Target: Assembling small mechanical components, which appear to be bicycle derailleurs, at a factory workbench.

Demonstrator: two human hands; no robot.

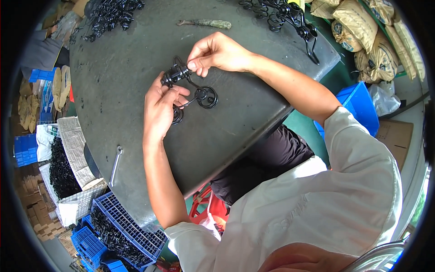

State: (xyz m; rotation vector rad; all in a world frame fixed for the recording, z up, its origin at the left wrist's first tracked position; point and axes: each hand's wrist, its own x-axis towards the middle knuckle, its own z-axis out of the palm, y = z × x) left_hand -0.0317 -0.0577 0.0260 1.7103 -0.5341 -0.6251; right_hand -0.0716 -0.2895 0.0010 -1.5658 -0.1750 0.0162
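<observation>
A black wire part (195, 93) with spiral coils and a small black socket-like piece at its top is held over the dark grey worktable (235, 118). My left hand (159, 111) grips its lower stem and a coil from the left. My right hand (216, 52) pinches the top of the part, fingertips at the black piece. One spiral coil hangs free to the right of my left hand.
Piles of the same black wire parts lie at the table's far left (111, 16) and far right (283, 16). A worn tool (206, 22) lies at the far edge, a wrench (115, 165) near the left edge. Blue crates (129, 229) of parts stand below; sacks (371, 36) to the right.
</observation>
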